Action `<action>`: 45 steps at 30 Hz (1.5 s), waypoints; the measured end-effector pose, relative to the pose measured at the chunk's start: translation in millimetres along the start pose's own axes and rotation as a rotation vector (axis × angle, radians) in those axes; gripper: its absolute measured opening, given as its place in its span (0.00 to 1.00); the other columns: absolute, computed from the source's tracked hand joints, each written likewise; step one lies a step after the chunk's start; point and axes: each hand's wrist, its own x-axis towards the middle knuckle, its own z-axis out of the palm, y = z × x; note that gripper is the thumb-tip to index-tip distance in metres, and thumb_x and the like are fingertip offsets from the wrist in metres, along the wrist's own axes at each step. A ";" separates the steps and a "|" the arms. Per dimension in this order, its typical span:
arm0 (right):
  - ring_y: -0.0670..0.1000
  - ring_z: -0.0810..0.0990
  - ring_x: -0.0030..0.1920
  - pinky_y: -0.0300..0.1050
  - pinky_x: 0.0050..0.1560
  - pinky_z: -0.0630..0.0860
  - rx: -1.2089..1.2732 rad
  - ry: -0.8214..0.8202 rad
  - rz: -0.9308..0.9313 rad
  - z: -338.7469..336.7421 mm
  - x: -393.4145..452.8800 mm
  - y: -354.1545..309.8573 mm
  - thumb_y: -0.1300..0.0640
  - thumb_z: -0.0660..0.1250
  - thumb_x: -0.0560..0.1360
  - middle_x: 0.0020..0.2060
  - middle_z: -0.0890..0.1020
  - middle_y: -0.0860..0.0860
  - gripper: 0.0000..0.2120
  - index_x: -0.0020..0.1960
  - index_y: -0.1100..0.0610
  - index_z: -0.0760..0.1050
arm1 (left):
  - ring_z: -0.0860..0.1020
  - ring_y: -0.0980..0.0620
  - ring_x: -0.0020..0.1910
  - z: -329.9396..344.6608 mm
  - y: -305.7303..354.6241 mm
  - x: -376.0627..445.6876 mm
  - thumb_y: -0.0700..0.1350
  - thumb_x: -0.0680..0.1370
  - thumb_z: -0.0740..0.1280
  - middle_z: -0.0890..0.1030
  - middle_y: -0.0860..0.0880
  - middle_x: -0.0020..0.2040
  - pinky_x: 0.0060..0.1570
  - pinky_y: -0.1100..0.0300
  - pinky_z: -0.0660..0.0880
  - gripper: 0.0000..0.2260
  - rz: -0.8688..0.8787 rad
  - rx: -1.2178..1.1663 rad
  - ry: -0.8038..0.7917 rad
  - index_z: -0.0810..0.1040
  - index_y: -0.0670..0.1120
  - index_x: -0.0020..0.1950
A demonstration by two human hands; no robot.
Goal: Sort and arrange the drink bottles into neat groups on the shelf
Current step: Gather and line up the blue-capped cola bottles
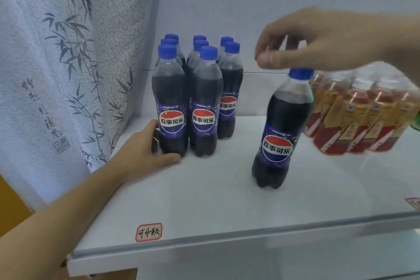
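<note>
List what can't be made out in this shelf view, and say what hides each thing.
- Head view: whether the right hand touches the lone cola bottle; motion blur.
- Back cola bottles in the group: labels hidden by the front bottles.
- Tea bottles: blurred, cut off by the right edge; count unclear.
- Left hand: fingertips hidden behind the front-left bottle.
- Second shelf label: cut by the right edge.

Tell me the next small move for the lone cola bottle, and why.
Probably lower the right hand onto the lone cola bottle and grip its cap: it stands apart from the cola group, whose third column looks one bottle short.
</note>
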 end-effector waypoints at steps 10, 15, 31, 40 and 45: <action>0.47 0.78 0.37 0.43 0.36 0.71 -0.167 0.092 0.013 22.8 -12.4 5.7 0.38 0.67 0.74 0.35 0.81 0.46 0.15 0.40 0.49 0.78 | 0.77 0.54 0.41 -0.9 -0.2 -1.2 0.72 0.60 0.72 0.80 0.57 0.49 0.47 0.50 0.78 0.38 0.008 -0.015 0.000 0.69 0.57 0.64; 0.50 0.80 0.40 0.44 0.42 0.75 -0.023 0.192 -0.032 27.8 3.7 0.8 0.44 0.71 0.75 0.36 0.83 0.47 0.11 0.39 0.50 0.80 | 0.77 0.56 0.41 -2.4 0.3 -2.9 0.73 0.60 0.72 0.80 0.59 0.49 0.47 0.52 0.78 0.40 0.019 -0.014 0.001 0.68 0.58 0.67; 0.37 0.74 0.43 0.26 0.42 0.66 0.248 0.411 -0.088 82.9 71.6 20.2 0.49 0.69 0.79 0.43 0.77 0.40 0.05 0.49 0.49 0.76 | 0.77 0.57 0.41 -0.7 -3.5 -2.5 0.72 0.63 0.73 0.81 0.58 0.50 0.46 0.54 0.77 0.40 0.059 0.012 0.014 0.67 0.57 0.70; 0.49 0.80 0.55 0.41 0.46 0.81 0.908 0.494 0.052 156.2 35.8 43.1 0.44 0.65 0.80 0.59 0.74 0.47 0.24 0.72 0.46 0.61 | 0.77 0.56 0.42 1.2 -0.7 -3.3 0.71 0.63 0.73 0.80 0.59 0.49 0.46 0.52 0.77 0.39 0.037 0.022 0.024 0.67 0.57 0.68; 0.41 0.79 0.51 0.39 0.44 0.80 0.915 0.344 0.098 210.7 25.9 48.0 0.45 0.78 0.69 0.62 0.73 0.42 0.40 0.71 0.36 0.56 | 0.77 0.55 0.41 1.1 1.0 -3.3 0.72 0.63 0.73 0.80 0.59 0.48 0.45 0.51 0.77 0.39 0.036 0.022 0.027 0.67 0.56 0.67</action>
